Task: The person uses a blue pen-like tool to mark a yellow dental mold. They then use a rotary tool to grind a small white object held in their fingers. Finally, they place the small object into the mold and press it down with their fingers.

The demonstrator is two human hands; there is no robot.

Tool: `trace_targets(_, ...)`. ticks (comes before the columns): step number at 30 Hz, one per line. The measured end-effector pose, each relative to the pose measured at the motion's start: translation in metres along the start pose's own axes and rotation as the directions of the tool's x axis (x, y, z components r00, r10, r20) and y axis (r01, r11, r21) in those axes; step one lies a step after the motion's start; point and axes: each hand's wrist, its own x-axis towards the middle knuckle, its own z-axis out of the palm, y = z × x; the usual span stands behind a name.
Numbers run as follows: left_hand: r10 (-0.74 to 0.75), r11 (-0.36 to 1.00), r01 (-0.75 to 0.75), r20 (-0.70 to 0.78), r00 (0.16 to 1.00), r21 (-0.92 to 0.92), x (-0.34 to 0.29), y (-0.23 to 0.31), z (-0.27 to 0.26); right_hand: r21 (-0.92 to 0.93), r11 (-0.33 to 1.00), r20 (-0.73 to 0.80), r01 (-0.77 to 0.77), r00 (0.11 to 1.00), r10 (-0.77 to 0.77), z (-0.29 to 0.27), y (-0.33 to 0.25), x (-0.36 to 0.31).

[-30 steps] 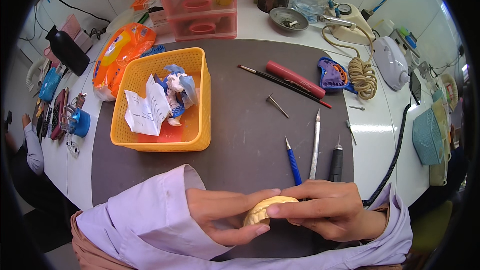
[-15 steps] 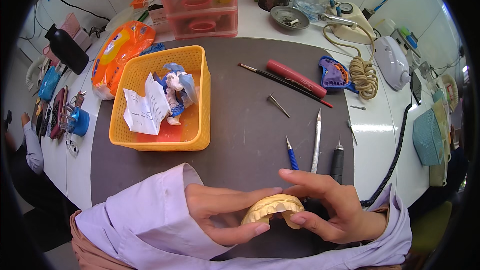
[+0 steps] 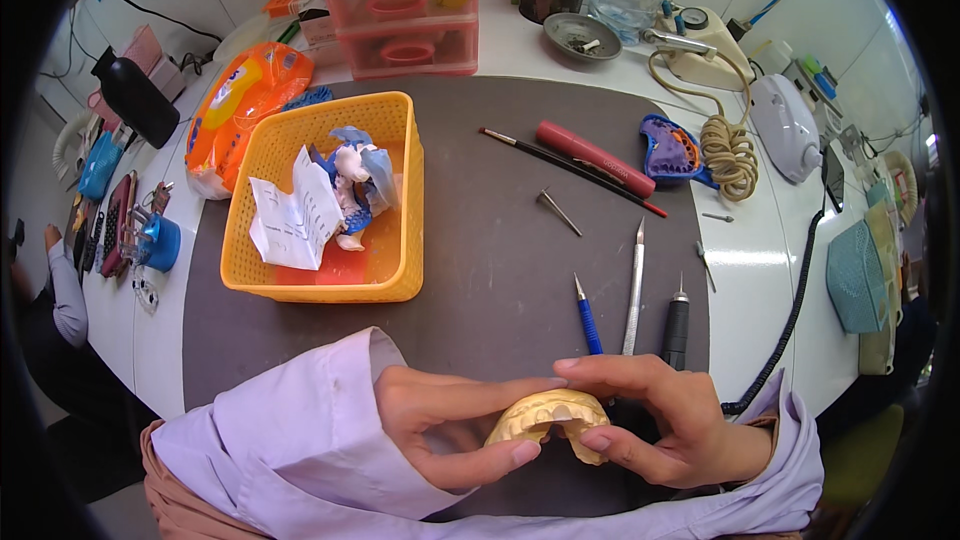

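Note:
A yellowish plaster dental cast, arch-shaped with a row of teeth, is held low over the front of the mat. My left hand grips its left side between fingers and thumb. On the other side my right hand holds it too, the thumb against the right end and the index finger above the top edge. Just beyond the right hand lie a blue pointed tool, a silver craft knife and a black handpiece with a thin bit.
A yellow basket with crumpled paper and gloves stands on the grey mat's left. Farther back lie a brush, a red tube, a metal pin and a blue impression tray. Pink drawers stand behind.
The cast has tilted slightly in my hands, and my right index finger has come down a little toward its top. The things on the table have stayed put.

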Motion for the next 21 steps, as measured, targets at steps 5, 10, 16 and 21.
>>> trace_targets(5,0.148,0.989,-0.148,-0.066,0.987,0.009,-0.0018,-0.0116,0.0058,-0.019,1.0,-0.009,0.02,1.0,-0.02,0.0001,-0.0005,0.0012)
trace_targets(10,0.161,0.987,-0.16,-0.07,0.985,0.021,-0.0014,-0.0117,0.0058,-0.05,0.999,0.005,0.022,1.0,-0.022,-0.0016,-0.0017,0.0016)
trace_targets(16,0.177,0.984,-0.174,-0.083,0.981,0.035,-0.0013,-0.0123,0.007,-0.056,0.998,-0.008,0.034,0.999,-0.034,-0.0006,-0.0007,0.0014)
trace_targets(21,0.226,0.964,-0.212,-0.08,0.971,0.16,0.0007,-0.0109,0.0048,-0.079,0.996,-0.031,0.05,0.998,-0.053,0.0005,0.0012,0.001)
